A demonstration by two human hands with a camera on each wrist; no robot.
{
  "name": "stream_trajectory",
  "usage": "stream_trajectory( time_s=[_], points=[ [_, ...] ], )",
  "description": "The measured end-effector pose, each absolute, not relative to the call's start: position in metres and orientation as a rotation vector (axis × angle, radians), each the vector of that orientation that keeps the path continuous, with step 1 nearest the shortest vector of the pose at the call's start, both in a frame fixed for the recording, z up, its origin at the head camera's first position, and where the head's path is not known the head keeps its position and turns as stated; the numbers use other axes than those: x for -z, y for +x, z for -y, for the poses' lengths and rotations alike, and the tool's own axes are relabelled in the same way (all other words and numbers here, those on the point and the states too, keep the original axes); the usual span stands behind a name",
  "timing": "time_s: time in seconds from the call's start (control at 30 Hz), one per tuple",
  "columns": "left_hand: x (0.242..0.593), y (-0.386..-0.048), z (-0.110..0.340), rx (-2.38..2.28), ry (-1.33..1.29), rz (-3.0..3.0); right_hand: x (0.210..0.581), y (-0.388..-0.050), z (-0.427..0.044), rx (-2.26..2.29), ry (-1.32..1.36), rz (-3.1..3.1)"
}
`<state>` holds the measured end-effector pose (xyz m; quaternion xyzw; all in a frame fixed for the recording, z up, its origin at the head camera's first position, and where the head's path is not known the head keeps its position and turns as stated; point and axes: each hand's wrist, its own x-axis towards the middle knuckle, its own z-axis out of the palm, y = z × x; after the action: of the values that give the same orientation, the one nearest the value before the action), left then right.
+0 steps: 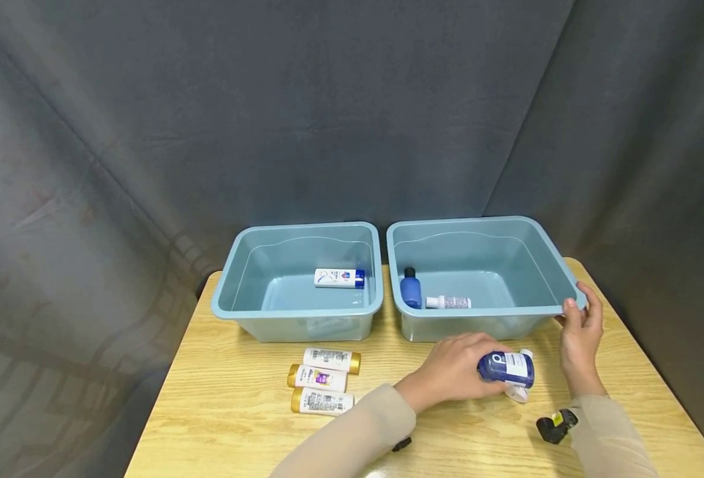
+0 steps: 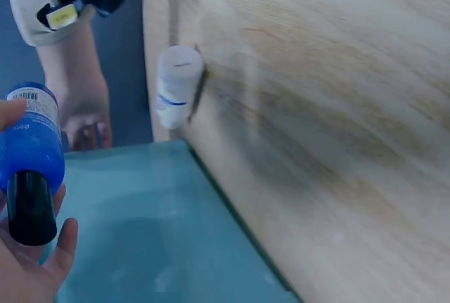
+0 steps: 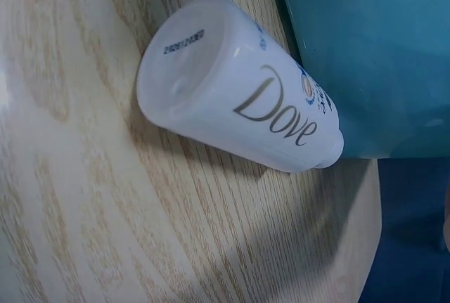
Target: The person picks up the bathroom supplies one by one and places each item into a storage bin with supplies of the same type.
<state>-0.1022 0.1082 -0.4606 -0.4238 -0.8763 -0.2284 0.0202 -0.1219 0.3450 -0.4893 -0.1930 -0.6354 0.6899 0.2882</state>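
Note:
My left hand [image 1: 462, 368] grips a blue bottle [image 1: 505, 368] above the table, in front of the right bin. In the left wrist view the same bottle [image 2: 31, 138] points its black cap toward the camera, with fingers [image 2: 62, 247] around it. A white Dove bottle [image 3: 246, 92] lies on the table beside the bin; in the head view the blue bottle partly covers this white bottle [image 1: 517, 394]. At the front right corner of the right bin [image 1: 483, 311], my right hand [image 1: 581, 335] holds the rim, thumb and fingers about it.
Inside the right bin lie a blue bottle [image 1: 411, 289] and a small white bottle [image 1: 449, 303]. The left bin [image 1: 298, 313] holds a white bottle [image 1: 336, 278]. Three white bottles with gold caps [image 1: 322, 378] lie before it on the wooden table [image 1: 232, 411].

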Motion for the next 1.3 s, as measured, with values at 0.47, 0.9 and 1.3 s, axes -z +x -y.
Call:
stream_trajectory(
  time_s=[0.47,0.9,1.3],
  points=[
    [0.42,-0.09,-0.102,0.632,-1.351,2.653,0.487,-0.119,-0.344,-1.838,-0.517,1.723],
    [0.399,-0.101,-0.104,0.625,-1.407,2.545,0.487,-0.118,-0.348,-1.806,-0.586,1.855],
    [0.381,-0.118,-0.106,0.644,-1.304,2.567,0.487,-0.121,-0.346,-1.813,-0.583,1.857]
  ],
)
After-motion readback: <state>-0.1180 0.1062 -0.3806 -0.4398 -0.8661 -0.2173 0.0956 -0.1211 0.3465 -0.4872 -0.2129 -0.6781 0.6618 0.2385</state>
